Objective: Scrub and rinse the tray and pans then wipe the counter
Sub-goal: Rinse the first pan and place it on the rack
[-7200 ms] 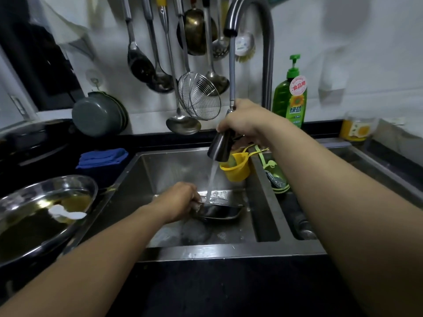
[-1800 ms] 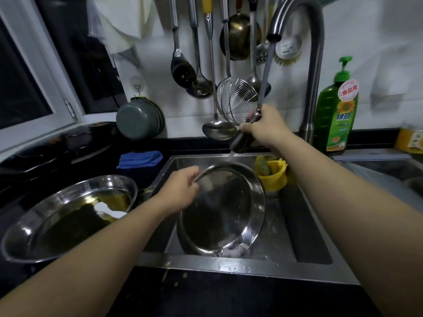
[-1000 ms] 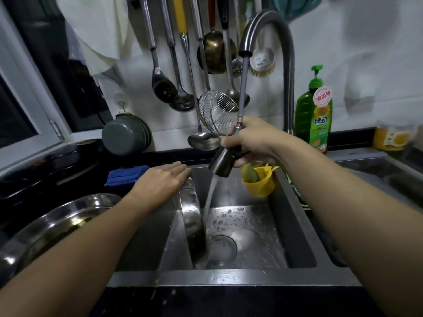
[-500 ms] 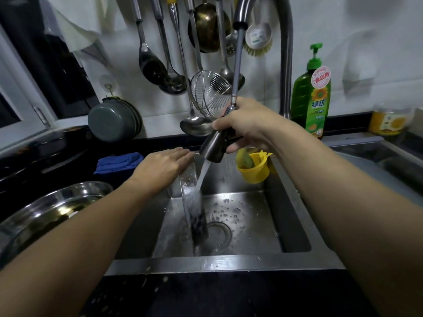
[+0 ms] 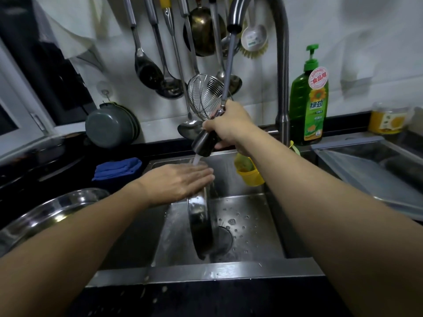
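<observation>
A round steel pan (image 5: pixel 201 223) stands on its edge in the steel sink (image 5: pixel 247 216), seen almost edge-on. My left hand (image 5: pixel 180 180) lies flat, fingers straight, on the pan's top rim. My right hand (image 5: pixel 229 124) grips the dark pull-out spray head (image 5: pixel 203 143) on its hose, just above the left hand. Water runs from the head onto the left fingers and the pan's rim. A second, larger steel pan (image 5: pixel 52 213) sits on the black counter at the left.
A folded blue cloth (image 5: pixel 119 169) lies behind the left pan. A yellow holder (image 5: pixel 249 176) hangs inside the sink's right wall. Green dish soap (image 5: pixel 309 106) stands by the tap. Ladles and a wire skimmer (image 5: pixel 206 97) hang above. A second basin (image 5: pixel 375 170) lies at right.
The pan has been turned from facing me to standing edge-on. My left hand has flattened on its top rim, and the spray now hits those fingers instead of the pan's face.
</observation>
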`<state>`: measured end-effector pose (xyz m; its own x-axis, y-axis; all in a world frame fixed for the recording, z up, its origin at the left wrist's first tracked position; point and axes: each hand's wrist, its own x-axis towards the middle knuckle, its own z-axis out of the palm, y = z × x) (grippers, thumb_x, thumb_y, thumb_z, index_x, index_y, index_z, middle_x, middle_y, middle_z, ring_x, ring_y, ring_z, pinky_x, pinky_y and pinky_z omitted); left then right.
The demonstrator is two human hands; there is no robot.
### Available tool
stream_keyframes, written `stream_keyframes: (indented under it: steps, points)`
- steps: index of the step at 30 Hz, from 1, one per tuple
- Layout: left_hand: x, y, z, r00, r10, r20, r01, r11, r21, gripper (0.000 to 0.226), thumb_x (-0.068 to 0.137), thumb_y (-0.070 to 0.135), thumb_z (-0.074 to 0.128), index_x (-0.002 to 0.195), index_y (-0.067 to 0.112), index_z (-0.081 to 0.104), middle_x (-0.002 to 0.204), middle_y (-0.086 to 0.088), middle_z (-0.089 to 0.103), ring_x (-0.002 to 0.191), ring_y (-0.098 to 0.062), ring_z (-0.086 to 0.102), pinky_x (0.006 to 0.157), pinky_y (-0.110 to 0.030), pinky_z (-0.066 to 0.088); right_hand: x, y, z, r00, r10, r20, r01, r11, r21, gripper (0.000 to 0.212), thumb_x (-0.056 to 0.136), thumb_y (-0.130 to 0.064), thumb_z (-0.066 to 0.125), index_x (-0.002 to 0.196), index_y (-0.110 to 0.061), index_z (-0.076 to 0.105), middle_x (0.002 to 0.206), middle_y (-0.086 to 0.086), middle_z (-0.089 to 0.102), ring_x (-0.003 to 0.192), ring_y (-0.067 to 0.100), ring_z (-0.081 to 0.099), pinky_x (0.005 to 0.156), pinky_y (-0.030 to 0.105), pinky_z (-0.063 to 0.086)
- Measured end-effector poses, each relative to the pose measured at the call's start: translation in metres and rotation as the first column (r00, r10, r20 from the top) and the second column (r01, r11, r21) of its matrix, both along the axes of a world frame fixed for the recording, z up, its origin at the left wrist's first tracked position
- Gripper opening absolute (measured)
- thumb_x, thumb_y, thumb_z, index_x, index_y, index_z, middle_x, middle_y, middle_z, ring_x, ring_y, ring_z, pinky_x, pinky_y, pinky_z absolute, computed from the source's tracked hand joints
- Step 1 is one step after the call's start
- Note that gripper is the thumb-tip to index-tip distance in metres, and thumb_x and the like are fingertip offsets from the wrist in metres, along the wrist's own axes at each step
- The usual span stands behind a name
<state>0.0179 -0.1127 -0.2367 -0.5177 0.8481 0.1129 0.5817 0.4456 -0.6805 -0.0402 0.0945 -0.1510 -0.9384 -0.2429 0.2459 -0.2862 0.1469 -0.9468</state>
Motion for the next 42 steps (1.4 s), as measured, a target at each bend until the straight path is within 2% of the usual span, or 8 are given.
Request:
stream_keyframes:
  steps: [5, 9, 16, 22, 29, 34, 38, 42]
  points:
    - [-0.003, -0.009, -0.001, 1.000, 0.012, 0.018, -0.012, 1.000, -0.003, 0.048, 0.102, 0.009, 0.056, 0.148, -0.002, 0.048, 0.141, -0.025, 0.058, 0.130, -0.038, 0.058, 0.097, -0.048, 0.057, 0.003, 0.015, 0.004, 0.994, 0.109, 0.026, -0.110, 0.993, 0.044, 0.025, 0.081, -0.006, 0.075, 0.092, -0.017, 0.055, 0.089, 0.007, 0.065, 0.078, 0.027, 0.072, 0.059, 0.050, 0.063]
    - [-0.004, -0.013, 0.001, 0.999, 0.028, 0.015, -0.029, 0.999, 0.042, 0.045, 0.104, 0.013, 0.053, 0.145, -0.006, 0.049, 0.142, -0.026, 0.057, 0.133, -0.037, 0.056, 0.105, -0.049, 0.052, 0.005, 0.026, 0.007, 0.988, 0.150, 0.043, -0.153, 0.985, 0.080, 0.025, 0.083, -0.004, 0.073, 0.092, -0.016, 0.053, 0.084, 0.008, 0.061, 0.070, 0.025, 0.067, 0.059, 0.048, 0.063]
    - [0.000, -0.018, 0.008, 0.997, -0.008, -0.074, 0.008, 1.000, -0.001, 0.042, 0.108, 0.013, 0.037, 0.144, 0.000, 0.054, 0.140, -0.021, 0.061, 0.130, -0.035, 0.059, 0.110, -0.051, 0.048, -0.007, -0.001, -0.001, 0.999, -0.033, -0.010, 0.034, 0.999, 0.030, 0.029, 0.079, -0.016, 0.079, 0.096, -0.019, 0.055, 0.102, 0.006, 0.065, 0.086, 0.024, 0.068, 0.056, 0.046, 0.063]
    - [0.008, -0.029, 0.010, 0.989, 0.055, -0.137, -0.054, 0.998, 0.012, 0.046, 0.102, 0.010, 0.042, 0.146, 0.002, 0.053, 0.145, -0.016, 0.057, 0.137, -0.033, 0.052, 0.113, -0.050, 0.045, -0.030, 0.012, -0.008, 0.967, -0.157, -0.199, 0.204, 0.949, 0.242, 0.021, 0.082, -0.028, 0.071, 0.096, -0.028, 0.055, 0.104, 0.003, 0.068, 0.101, 0.028, 0.062, 0.086, 0.042, 0.057]
    - [0.006, -0.029, 0.022, 0.978, 0.087, -0.190, -0.073, 0.994, 0.081, 0.043, 0.106, 0.010, 0.035, 0.143, 0.000, 0.055, 0.141, -0.017, 0.061, 0.131, -0.037, 0.058, 0.106, -0.053, 0.050, -0.025, 0.017, -0.005, 0.999, -0.008, -0.045, 0.015, 0.989, 0.146, 0.032, 0.077, -0.012, 0.079, 0.085, -0.024, 0.050, 0.101, 0.010, 0.065, 0.084, 0.032, 0.069, 0.056, 0.049, 0.062]
    - [0.009, -0.029, 0.027, 0.975, 0.103, -0.196, -0.089, 0.993, 0.077, 0.045, 0.104, 0.008, 0.033, 0.143, 0.000, 0.055, 0.141, -0.018, 0.060, 0.131, -0.038, 0.057, 0.106, -0.053, 0.050, -0.028, 0.016, -0.011, 0.992, -0.060, -0.115, 0.069, 0.995, 0.074, 0.035, 0.080, -0.014, 0.079, 0.081, -0.029, 0.048, 0.096, -0.001, 0.065, 0.097, 0.024, 0.066, 0.087, 0.045, 0.058]
    - [0.012, -0.029, 0.022, 0.971, 0.140, -0.193, -0.122, 0.987, 0.099, 0.045, 0.105, 0.010, 0.035, 0.144, 0.000, 0.054, 0.141, -0.018, 0.061, 0.133, -0.038, 0.055, 0.107, -0.054, 0.049, -0.016, 0.014, -0.008, 0.997, 0.079, 0.002, -0.079, 0.997, -0.011, 0.029, 0.084, -0.011, 0.077, 0.092, -0.022, 0.052, 0.097, 0.002, 0.063, 0.090, 0.025, 0.068, 0.062, 0.042, 0.063]
    - [0.011, -0.026, 0.021, 0.962, 0.194, -0.190, -0.173, 0.977, 0.124, 0.046, 0.103, 0.012, 0.035, 0.143, -0.001, 0.056, 0.140, -0.018, 0.062, 0.132, -0.037, 0.057, 0.108, -0.052, 0.048, 0.000, 0.034, 0.001, 0.986, 0.165, 0.032, -0.165, 0.986, 0.009, 0.025, 0.086, -0.006, 0.072, 0.093, -0.019, 0.052, 0.089, 0.004, 0.061, 0.080, 0.024, 0.067, 0.055, 0.040, 0.062]
